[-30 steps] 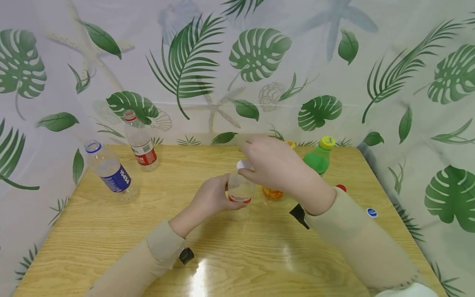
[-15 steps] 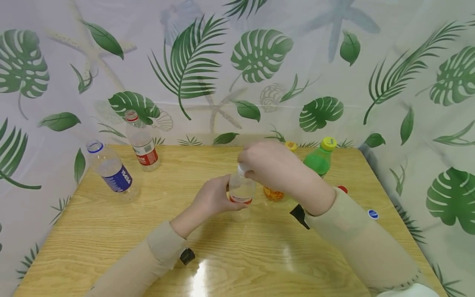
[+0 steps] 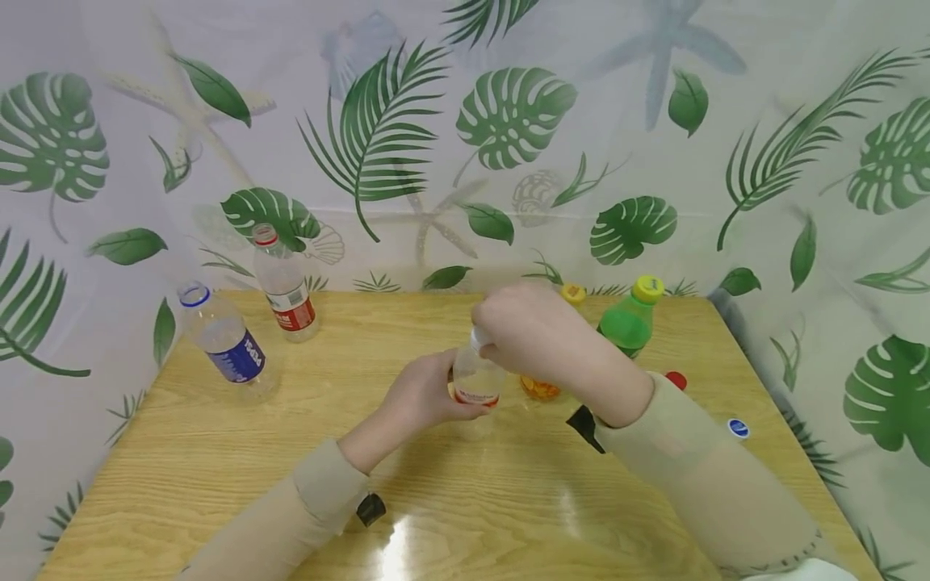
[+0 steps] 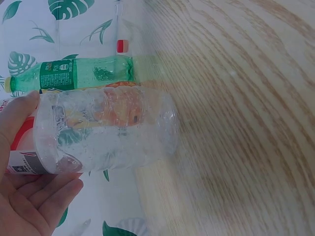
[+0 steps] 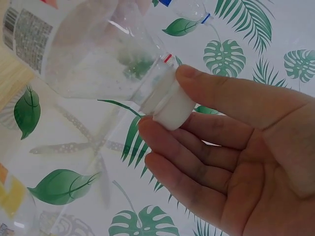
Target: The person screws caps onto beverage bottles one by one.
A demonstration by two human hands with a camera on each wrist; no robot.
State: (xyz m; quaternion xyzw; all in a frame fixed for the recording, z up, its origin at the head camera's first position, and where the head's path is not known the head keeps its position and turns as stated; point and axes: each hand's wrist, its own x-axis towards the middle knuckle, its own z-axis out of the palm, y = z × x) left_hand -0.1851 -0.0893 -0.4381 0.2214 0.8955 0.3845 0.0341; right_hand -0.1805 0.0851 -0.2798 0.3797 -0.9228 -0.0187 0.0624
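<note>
My left hand (image 3: 421,393) grips a clear plastic bottle (image 3: 475,382) with a red and white label, held upright near the middle of the table. In the left wrist view the thumb and fingers wrap the label, and the bottle's transparent lower part (image 4: 108,130) extends beyond them. Over the bottle's top, my right hand (image 3: 538,335) pinches a white screw cap (image 5: 174,109) at the neck. The right wrist view has the thumb on one side of this cap and fingers on the other. From the head view, the right hand covers most of the cap.
Two uncapped bottles, a Pepsi bottle (image 3: 237,355) and a red-labelled one (image 3: 292,307), stand on the left. Behind my right hand are a green bottle (image 3: 626,329) and an orange-patterned bottle (image 3: 540,389), both yellow-capped. A red cap (image 3: 676,380) and a blue cap (image 3: 738,428) lie right.
My right hand has turned at the bottle's top, and its fingers cover more of the white cap than a second ago. The left hand keeps its grip; the head view has shifted slightly.
</note>
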